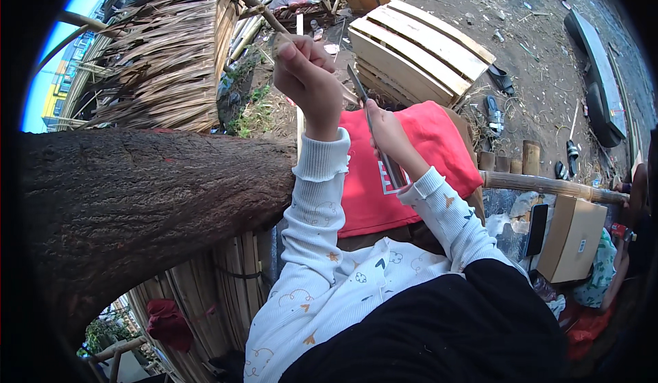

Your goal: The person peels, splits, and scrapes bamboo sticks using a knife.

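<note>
My left hand [306, 78] is raised in front of me with its fingers curled in. A brown stick [250, 1] runs from the top edge down to its fingertips; whether the hand grips it I cannot tell. Behind that hand and wrist passes a thin pale strip [299, 25]. My right hand [389, 133], lower and to the right, is closed around a long knife [356, 85]. The knife's narrow dark blade points up and away, and its lower end comes out below the palm. Under both forearms a red cloth [439, 140] with a white print covers my lap.
A thick tree trunk [157, 191] fills the left side, below a dry-leaf thatch [164, 61]. Ahead stands a slatted wooden crate [418, 47]. Sandals [493, 116] lie right of it. A bamboo pole [548, 183], phone [537, 229], cardboard box [572, 239] and another person's arm are at right.
</note>
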Demonstrator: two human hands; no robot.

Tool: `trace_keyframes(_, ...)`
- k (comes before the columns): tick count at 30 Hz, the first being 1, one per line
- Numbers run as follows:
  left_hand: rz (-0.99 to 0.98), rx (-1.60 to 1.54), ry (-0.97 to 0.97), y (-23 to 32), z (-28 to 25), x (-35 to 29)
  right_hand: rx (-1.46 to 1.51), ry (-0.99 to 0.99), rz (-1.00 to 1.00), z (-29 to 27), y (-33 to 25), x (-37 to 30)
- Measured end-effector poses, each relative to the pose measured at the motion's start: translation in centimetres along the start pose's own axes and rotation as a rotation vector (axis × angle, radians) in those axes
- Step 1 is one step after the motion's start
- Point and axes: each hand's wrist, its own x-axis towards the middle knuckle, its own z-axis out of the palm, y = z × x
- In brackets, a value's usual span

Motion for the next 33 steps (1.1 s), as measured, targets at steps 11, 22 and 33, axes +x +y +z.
trace_keyframes(11,-0.052,-0.005,-0.023,0.0,-2.0,1.1,-0.231,-0.054,0.008,-1.9,1.4,0.5)
trace_keyframes(22,-0.070,-0.071,-0.074,-0.2,-2.4,1.5,-0.123,-0.158,-0.098,-1.9,-1.1,-0.8)
trace_keyframes(33,-0.082,0.068,-0.021,-0.1,-3.1,1.5,-0.177,-0.122,-0.009,-2.0,2.8,2.0)
